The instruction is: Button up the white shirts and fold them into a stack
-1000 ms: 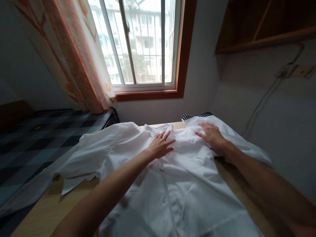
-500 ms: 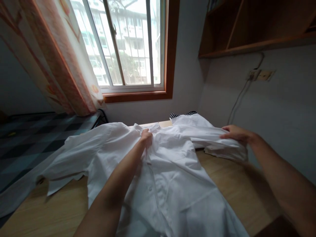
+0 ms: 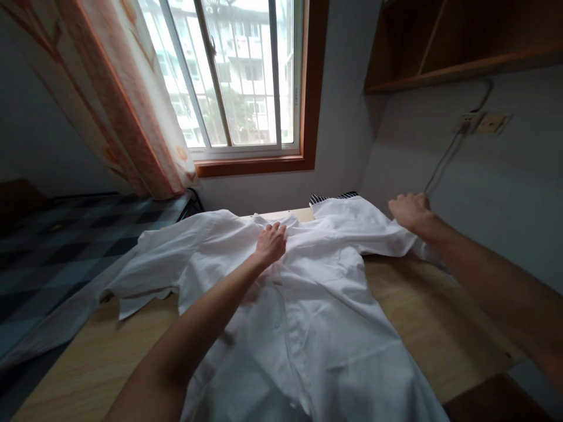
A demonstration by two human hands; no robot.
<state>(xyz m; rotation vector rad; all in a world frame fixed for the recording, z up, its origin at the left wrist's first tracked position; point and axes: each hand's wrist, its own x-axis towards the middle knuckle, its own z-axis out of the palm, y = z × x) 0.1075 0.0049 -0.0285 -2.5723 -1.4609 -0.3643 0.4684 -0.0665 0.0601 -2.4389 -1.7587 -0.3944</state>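
Observation:
A white button-up shirt point(image 3: 316, 299) lies spread front side up, with its collar at the far edge and wrinkles across the chest. My left hand point(image 3: 271, 241) is on the upper front just below the collar, its fingers curled and closed on the fabric. Off to the right, my right hand point(image 3: 411, 212) is closed on the shirt's sleeve and holds it raised above the wooden tabletop point(image 3: 413, 305). Part of that sleeve hangs behind my right wrist. The other sleeve point(image 3: 167, 258) stretches left past the tabletop's edge.
A black-and-white striped cloth point(image 3: 334, 197) shows behind the shirt. To the left stands a bed with a checked cover point(image 3: 65, 246). A window point(image 3: 246, 88) with a patterned curtain point(image 3: 127, 94) is ahead; a shelf point(image 3: 440, 79) and plugged-in socket point(image 3: 484, 123) are at the right.
My right hand has lifted and pulled the sleeve up from the tabletop. My left hand stays at the collar area, with its back turned more upward. The view has shifted slightly left.

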